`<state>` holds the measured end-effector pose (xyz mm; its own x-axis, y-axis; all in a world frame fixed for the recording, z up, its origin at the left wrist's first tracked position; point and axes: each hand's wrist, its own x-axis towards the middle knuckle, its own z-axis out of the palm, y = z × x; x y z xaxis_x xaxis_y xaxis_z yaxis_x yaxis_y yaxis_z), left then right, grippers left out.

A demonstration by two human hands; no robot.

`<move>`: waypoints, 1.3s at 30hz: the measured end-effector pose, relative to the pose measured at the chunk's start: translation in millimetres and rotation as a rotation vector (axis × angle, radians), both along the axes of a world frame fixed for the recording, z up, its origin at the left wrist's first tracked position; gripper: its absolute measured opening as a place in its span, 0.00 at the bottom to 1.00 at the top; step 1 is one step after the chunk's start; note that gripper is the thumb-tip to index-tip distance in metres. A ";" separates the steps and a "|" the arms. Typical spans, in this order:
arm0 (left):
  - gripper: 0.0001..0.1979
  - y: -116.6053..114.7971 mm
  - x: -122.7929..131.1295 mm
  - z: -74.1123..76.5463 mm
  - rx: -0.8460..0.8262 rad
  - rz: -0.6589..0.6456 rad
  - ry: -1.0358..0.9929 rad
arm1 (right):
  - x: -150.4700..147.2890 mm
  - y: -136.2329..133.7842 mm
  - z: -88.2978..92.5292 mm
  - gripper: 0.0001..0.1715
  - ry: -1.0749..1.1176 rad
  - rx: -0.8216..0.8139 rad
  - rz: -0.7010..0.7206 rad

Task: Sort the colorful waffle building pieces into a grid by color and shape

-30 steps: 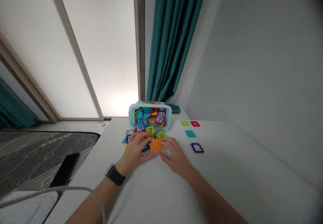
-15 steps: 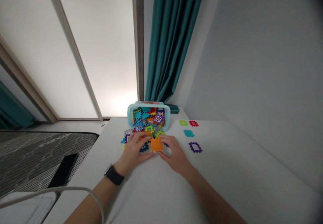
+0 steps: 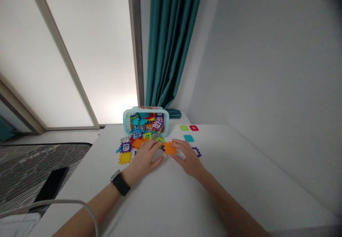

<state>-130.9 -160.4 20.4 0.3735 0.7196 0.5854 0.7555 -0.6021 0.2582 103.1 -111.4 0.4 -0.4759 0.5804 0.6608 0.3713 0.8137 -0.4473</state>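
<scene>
An orange interlocking plastic piece [image 3: 170, 148] lies flat on the white table [image 3: 171, 198], between my two hands. The fingertips of my right hand [image 3: 188, 157] rest on its right edge. My left hand [image 3: 144, 159] lies just left of it, fingers spread, holding nothing. Beyond them a teal plastic bin [image 3: 125, 121] lies on its side, with many colourful pieces inside and spilling out. Among the spill are a yellow square piece [image 3: 125, 157] and a purple window piece [image 3: 125, 146]. Spaced out to the right are a green piece [image 3: 184, 127], a red piece [image 3: 193, 127], a teal piece [image 3: 188, 138] and a purple frame piece [image 3: 197, 152], partly hidden behind my right hand.
The table's left edge drops to a striped mat [image 3: 32, 162], where a black phone [image 3: 50, 184] lies. A white cable [image 3: 53, 202] crosses the lower left. A teal curtain [image 3: 165, 45] and a frosted glass panel [image 3: 85, 52] stand behind the table.
Both hands and the orange piece have shifted right relative to the bin, uncovering the yellow square piece. The whole view has also swung, with the scene sliding left.
</scene>
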 end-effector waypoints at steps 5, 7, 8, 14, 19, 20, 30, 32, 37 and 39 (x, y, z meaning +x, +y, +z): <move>0.20 19.6 43.5 1.1 -0.111 -0.034 0.174 | 60.7 27.9 -18.3 0.16 0.032 -0.018 -0.157; 0.17 30.4 60.4 0.9 -0.127 -0.020 0.274 | 86.8 40.6 -24.1 0.16 0.019 -0.036 -0.217; 0.16 35.8 68.1 0.6 -0.131 -0.010 0.326 | 99.2 46.7 -26.7 0.16 0.018 -0.048 -0.259; 0.14 62.0 103.0 -3.1 -0.140 0.027 0.507 | 148.3 73.0 -39.2 0.16 -0.106 -0.157 -0.451; 0.14 72.9 117.4 -11.3 -0.155 0.065 0.506 | 155.8 85.9 -44.8 0.12 -0.220 -0.212 -0.480; 0.14 73.8 118.8 -13.8 -0.158 0.067 0.496 | 155.4 88.7 -45.1 0.12 -0.241 -0.224 -0.489; 0.15 73.9 119.2 -31.2 -0.140 0.055 0.449 | 147.6 106.8 -40.2 0.14 -0.373 -0.291 -0.578; 0.14 74.2 118.5 -32.0 -0.138 0.052 0.437 | 147.1 107.0 -39.5 0.14 -0.388 -0.294 -0.585; 0.13 74.4 118.5 -32.8 -0.138 0.059 0.434 | 145.9 107.7 -39.4 0.15 -0.403 -0.290 -0.597; 0.12 74.4 118.7 -32.9 -0.134 0.058 0.431 | 145.4 108.1 -39.7 0.16 -0.403 -0.286 -0.599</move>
<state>-12.2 -86.0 -12.6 0.5190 0.8055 0.2859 0.8428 -0.5380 -0.0143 248.5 -3.4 -39.3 -0.1988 0.9366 0.2885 0.8901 0.2957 -0.3467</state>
